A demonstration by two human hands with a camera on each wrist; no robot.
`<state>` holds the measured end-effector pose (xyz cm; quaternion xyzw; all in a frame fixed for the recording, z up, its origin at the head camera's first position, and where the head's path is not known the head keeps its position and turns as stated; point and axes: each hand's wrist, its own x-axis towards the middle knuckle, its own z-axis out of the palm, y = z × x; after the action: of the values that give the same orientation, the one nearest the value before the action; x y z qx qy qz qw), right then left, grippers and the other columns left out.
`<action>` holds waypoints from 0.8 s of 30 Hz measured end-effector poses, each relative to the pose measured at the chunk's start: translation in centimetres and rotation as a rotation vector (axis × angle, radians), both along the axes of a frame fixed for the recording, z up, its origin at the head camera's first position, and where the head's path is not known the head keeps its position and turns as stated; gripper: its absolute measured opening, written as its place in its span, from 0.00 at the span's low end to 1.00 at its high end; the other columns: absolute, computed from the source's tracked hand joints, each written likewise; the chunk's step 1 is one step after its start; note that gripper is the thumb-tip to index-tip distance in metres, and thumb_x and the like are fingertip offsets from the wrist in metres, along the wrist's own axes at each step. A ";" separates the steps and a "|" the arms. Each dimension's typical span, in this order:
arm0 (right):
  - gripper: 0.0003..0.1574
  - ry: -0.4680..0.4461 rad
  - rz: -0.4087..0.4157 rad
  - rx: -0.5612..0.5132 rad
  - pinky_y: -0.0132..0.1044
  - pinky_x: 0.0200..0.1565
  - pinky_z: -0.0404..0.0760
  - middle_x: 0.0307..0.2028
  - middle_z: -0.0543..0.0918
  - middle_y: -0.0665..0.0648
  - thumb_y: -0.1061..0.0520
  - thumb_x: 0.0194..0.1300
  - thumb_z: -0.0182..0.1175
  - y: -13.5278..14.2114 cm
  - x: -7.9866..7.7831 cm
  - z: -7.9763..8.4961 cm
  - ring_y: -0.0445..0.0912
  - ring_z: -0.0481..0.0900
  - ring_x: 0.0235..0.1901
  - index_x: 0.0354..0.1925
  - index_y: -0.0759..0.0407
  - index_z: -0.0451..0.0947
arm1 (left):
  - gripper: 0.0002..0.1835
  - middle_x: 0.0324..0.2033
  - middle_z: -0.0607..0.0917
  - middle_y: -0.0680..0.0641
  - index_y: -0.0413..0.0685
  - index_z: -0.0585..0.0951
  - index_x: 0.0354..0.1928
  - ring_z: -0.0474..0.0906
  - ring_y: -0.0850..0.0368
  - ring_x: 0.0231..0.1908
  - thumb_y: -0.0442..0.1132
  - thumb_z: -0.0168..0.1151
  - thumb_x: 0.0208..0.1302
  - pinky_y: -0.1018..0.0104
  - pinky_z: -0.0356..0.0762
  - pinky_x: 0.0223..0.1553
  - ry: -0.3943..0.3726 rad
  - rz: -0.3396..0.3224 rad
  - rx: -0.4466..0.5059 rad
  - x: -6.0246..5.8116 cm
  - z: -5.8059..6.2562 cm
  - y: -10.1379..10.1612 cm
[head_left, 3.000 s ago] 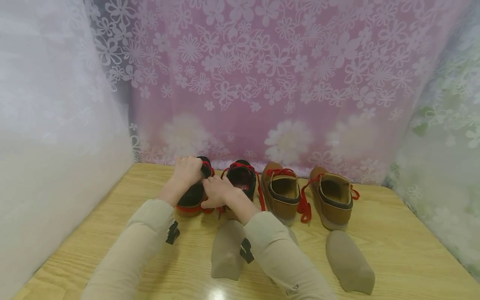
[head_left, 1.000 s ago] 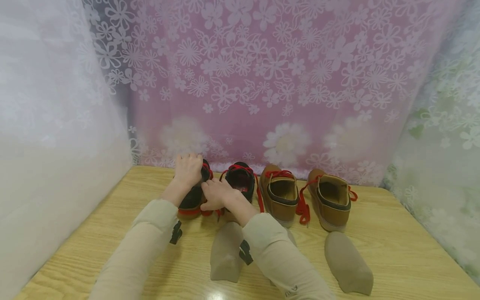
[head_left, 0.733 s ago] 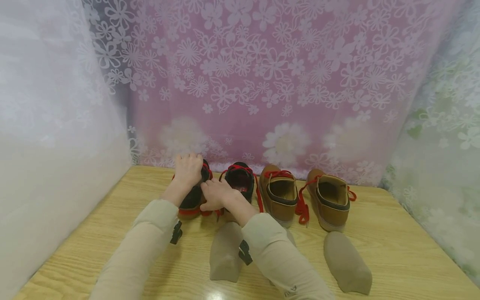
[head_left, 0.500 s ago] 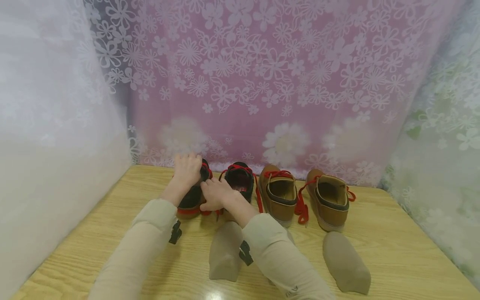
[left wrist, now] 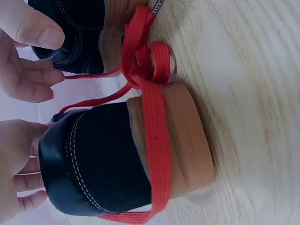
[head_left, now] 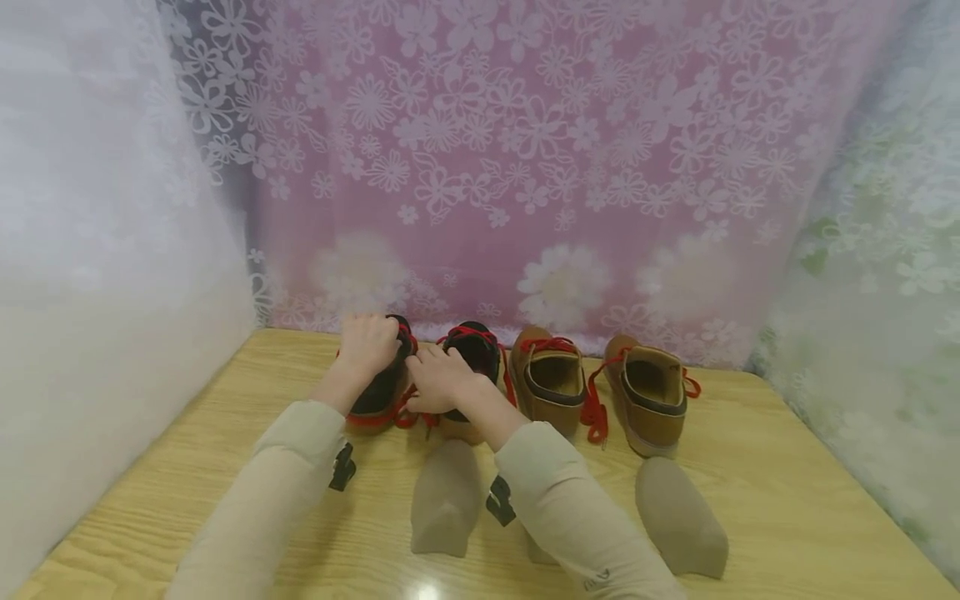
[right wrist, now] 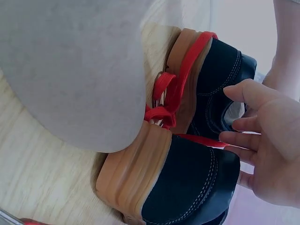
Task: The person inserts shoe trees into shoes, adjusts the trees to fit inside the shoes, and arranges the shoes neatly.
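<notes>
My left hand (head_left: pixel 369 343) bends over the upper of the left black shoe (head_left: pixel 381 387), which has a red-trimmed sole and red laces. In the left wrist view its fingers (left wrist: pixel 29 180) reach down behind the collar of that black shoe (left wrist: pixel 108 159). A pale grey patch (right wrist: pixel 234 112) shows at this shoe's opening in the right wrist view. My right hand (head_left: pixel 442 379) hovers between the two black shoes, its fingers loosely bent and holding nothing. The other black shoe (head_left: pixel 471 358) stands just beyond it, partly covered by the hand. Red laces (right wrist: pixel 164 96) dangle between the pair.
Two brown shoes (head_left: pixel 551 387) with red laces stand to the right in the same row. Several grey toe-shaped inserts lie in front, one at the middle (head_left: pixel 446 500), one at the right (head_left: pixel 681 517), another mostly under my right sleeve (head_left: pixel 577 508). A pink flowered curtain (head_left: pixel 480 208) hangs behind.
My right hand has drawn back from the left black shoe and shifted slightly right, towards the other black shoe. My left hand stays over the left shoe. The view has shifted a little.
</notes>
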<state>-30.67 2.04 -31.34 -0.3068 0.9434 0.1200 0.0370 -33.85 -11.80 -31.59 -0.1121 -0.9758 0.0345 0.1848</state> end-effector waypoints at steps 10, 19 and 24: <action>0.35 -0.004 0.070 -0.036 0.46 0.57 0.62 0.59 0.67 0.55 0.38 0.64 0.53 1.0 1.2 0.7 0.50 0.63 0.60 0.64 0.51 0.64 | 0.21 0.11 0.70 0.46 0.46 0.72 0.13 0.71 0.50 0.14 0.45 0.59 0.62 0.58 0.71 0.18 0.121 -0.101 0.002 0.5 0.0 0.0; 0.17 -0.012 0.164 -0.110 0.39 0.39 0.70 0.38 0.73 0.47 0.43 0.64 0.54 2.1 2.1 1.6 0.43 0.72 0.40 0.46 0.50 0.73 | 0.24 0.07 0.65 0.50 0.48 0.66 0.10 0.66 0.54 0.10 0.43 0.56 0.63 0.64 0.61 0.11 0.126 -0.149 0.043 1.3 0.4 0.1; 0.19 0.084 0.223 -0.104 0.38 0.37 0.70 0.38 0.75 0.47 0.40 0.63 0.55 2.7 3.0 1.7 0.44 0.73 0.41 0.45 0.50 0.75 | 0.25 0.07 0.65 0.51 0.49 0.66 0.08 0.64 0.55 0.10 0.44 0.56 0.64 0.63 0.59 0.12 0.120 -0.161 0.036 1.7 0.6 0.3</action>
<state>-27.69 4.77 -29.69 -0.4063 0.9090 0.0870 -0.0319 -32.15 -11.46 -30.99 -0.1847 -0.9512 0.0086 0.2469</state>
